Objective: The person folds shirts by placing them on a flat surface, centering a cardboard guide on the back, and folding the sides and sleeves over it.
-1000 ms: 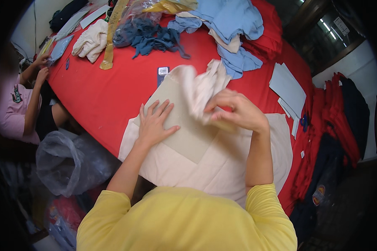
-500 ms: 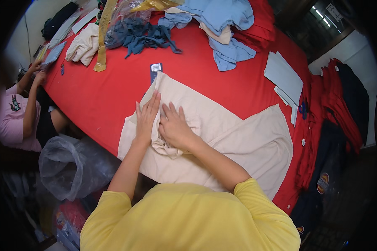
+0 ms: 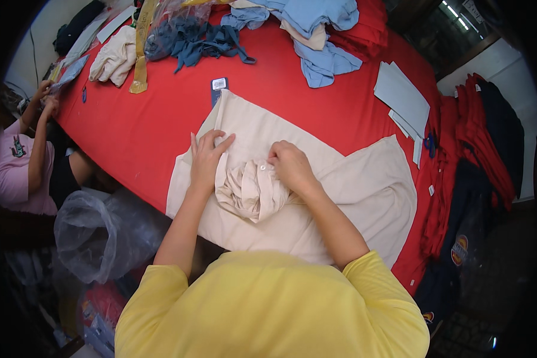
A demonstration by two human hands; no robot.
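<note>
A beige garment lies spread on the red-covered table, with a bunched, gathered part in its middle showing a small white button. My left hand rests on the garment's folded left edge, thumb apart from its fingers. At the upper right of the bunch, my right hand is closed, its fingertips pinching the cloth beside the button. A dark blue tag with a white label sticks out beyond the garment's top corner.
Blue clothes, dark teal strappy cloth and another beige cloth lie along the far side. Pale card sheets and blue-handled scissors are at right. A co-worker in pink sits left, near a clear plastic bag.
My right hand has lifted off the bunched cloth and moved right and up, uncovering the gathers and the button. My left hand's fingers have bent and its thumb has spread.
</note>
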